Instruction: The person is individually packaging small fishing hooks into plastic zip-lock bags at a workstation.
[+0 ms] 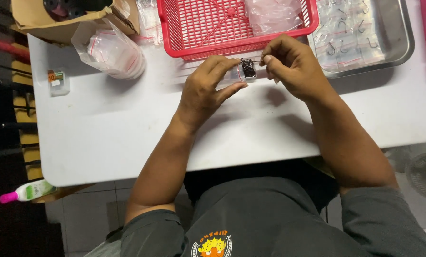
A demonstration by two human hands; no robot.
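Left hand (204,90) fingers pinch a small clear bag (247,70) (dark hooks inside); right hand (289,64) fingers grip one hook.

Single head camera, looking steeply down, close over white table (127,128) edge and lap.

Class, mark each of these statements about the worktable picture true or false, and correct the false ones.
1. The left hand holds a small clear bag of dark hooks. True.
2. The basket is blue. False: it is red.
3. The right hand rests flat on the table. False: its fingers pinch at the bag.
4. A metal tray lies to the right of the basket. True.
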